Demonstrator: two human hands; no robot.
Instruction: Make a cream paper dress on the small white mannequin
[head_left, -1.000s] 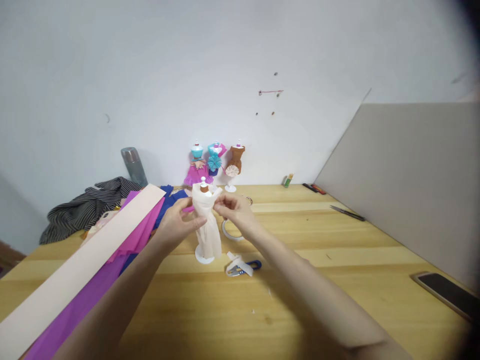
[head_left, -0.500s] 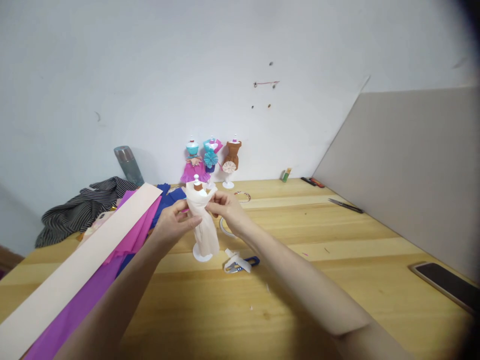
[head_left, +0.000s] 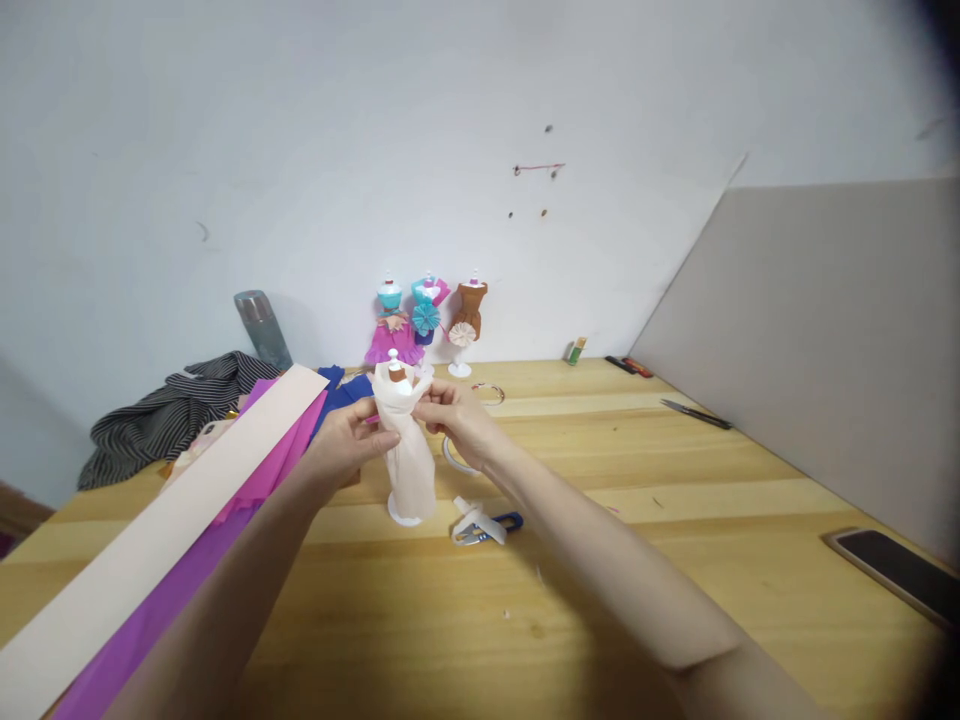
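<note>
A miniature dress form (head_left: 398,381) stands on its white round base, wrapped in a long cream paper dress (head_left: 410,470). From the left, my left hand (head_left: 351,438) is closed around the dress at the waist, thumb lying across the front. My right hand (head_left: 450,412) pinches the dress at the right side, just under the draped neckline. Below my right wrist, blue-handled thread snips (head_left: 510,521) lie on the table with a cream paper scrap (head_left: 478,519) over them. A roll of tape (head_left: 454,456) sits partly hidden behind my right hand.
Several dressed miniature forms (head_left: 471,310) stand along the wall. At left are a long cream paper strip (head_left: 165,510), purple paper (head_left: 157,600), a striped cloth (head_left: 161,410) and a flask (head_left: 262,330). Tweezers (head_left: 696,414) and a phone (head_left: 896,572) lie at right.
Both hands keep their hold on the dress, and the form's lower part has shifted very slightly. The whole view has moved a little, so the background appears farther right.
</note>
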